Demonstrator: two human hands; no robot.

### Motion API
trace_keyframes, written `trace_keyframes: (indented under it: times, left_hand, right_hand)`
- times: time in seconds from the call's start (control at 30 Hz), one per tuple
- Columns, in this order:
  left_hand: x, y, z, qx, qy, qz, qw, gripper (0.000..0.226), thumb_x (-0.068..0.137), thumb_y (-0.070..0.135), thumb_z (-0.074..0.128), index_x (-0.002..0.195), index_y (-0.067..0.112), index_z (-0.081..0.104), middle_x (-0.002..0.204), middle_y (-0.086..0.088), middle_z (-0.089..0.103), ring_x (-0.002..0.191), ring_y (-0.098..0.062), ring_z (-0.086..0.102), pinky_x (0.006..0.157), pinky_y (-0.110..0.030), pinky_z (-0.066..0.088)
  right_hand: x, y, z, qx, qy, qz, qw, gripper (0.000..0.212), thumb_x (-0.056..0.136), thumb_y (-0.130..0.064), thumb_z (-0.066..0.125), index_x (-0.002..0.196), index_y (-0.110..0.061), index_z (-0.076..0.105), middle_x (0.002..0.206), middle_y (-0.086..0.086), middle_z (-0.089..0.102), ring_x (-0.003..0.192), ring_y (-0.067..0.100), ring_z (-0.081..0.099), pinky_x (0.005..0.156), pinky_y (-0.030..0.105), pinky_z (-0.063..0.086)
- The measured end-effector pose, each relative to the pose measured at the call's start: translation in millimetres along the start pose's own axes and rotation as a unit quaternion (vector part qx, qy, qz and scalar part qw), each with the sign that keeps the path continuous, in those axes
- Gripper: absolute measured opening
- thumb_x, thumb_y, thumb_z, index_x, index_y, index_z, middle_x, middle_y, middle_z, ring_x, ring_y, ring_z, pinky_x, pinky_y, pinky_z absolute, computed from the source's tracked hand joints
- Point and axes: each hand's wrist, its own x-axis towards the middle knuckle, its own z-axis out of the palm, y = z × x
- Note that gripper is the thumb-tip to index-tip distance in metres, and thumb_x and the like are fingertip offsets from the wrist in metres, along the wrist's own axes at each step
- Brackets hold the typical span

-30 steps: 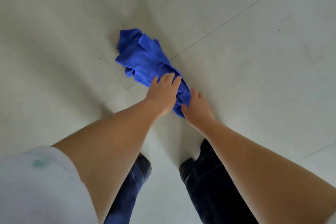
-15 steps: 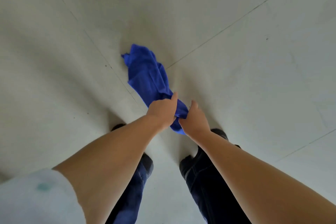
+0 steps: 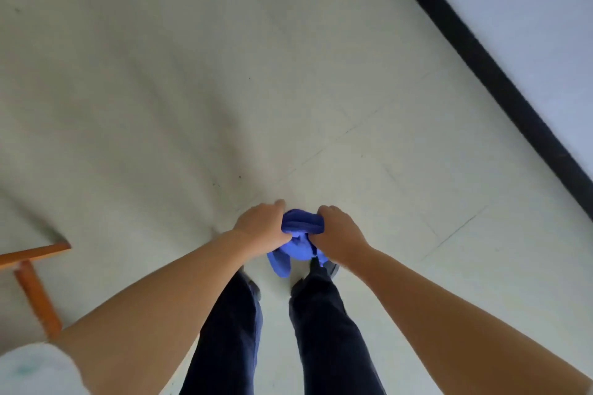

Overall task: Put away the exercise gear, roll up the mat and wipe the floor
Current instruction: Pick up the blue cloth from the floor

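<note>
Pale floor (image 3: 192,90) under me, black strip (image 3: 481,64) by the wall, orange wooden leg (image 3: 35,292) at my left, my left hand (image 3: 261,224) and right hand (image 3: 340,231) both squeezing the bunched blue cloth (image 3: 298,234) above my shoes.

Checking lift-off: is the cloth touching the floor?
Apart. The head view shows the cloth bunched and gripped by the left hand and right hand, hanging above the floor over the shoes.

The light is soft and even — bright enough, with no glare. A faint gray shadow sits on the floor (image 3: 199,112) ahead of the person. The whole picture looks a bit blurry. The black strip (image 3: 487,74) and the wooden piece (image 3: 32,269) smear at the edges — lines bend there.
</note>
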Motion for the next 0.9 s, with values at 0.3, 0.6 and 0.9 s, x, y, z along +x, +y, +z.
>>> trace_keyframes:
  times: [0.3,0.6,0.9]
  left_hand:
    - [-130.0,99.6,-129.2,0.018,0.135,0.146,0.98,0.013,0.073,0.017,0.052,0.074,0.02,0.04,0.081,0.004,0.046,0.073,-0.021,0.048,0.057,-0.028,0.035]
    - [-232.7,243.7,-144.7,0.009,-0.114,0.395,0.912,0.03,0.074,0.036,0.067,0.099,0.024,0.055,0.085,0.011,0.064,0.083,-0.009,0.063,0.078,-0.031,0.05]
    - [-352.7,378.2,-47.2,0.222,-0.104,0.521,0.818,0.024,0.082,0.038,0.065,0.074,0.024,0.047,0.071,0.008,0.047,0.063,-0.01,0.044,0.058,-0.023,0.033]
  right_hand:
    - [-177.2,-28.0,-142.6,0.114,0.16,-0.03,0.98,0.008,0.081,-0.015,0.053,0.073,-0.017,0.051,0.072,-0.001,0.056,0.065,0.02,0.048,0.057,0.025,0.04]
    - [-340.3,-11.3,-172.8,0.054,0.332,0.008,0.942,0.009,0.082,-0.02,0.054,0.075,-0.013,0.055,0.068,-0.002,0.051,0.066,0.017,0.044,0.056,0.025,0.035]
    - [-525.1,103.6,-122.1,0.081,0.394,0.127,0.907,0.024,0.08,-0.03,0.063,0.068,-0.018,0.046,0.071,-0.004,0.047,0.068,0.015,0.041,0.059,0.025,0.033]
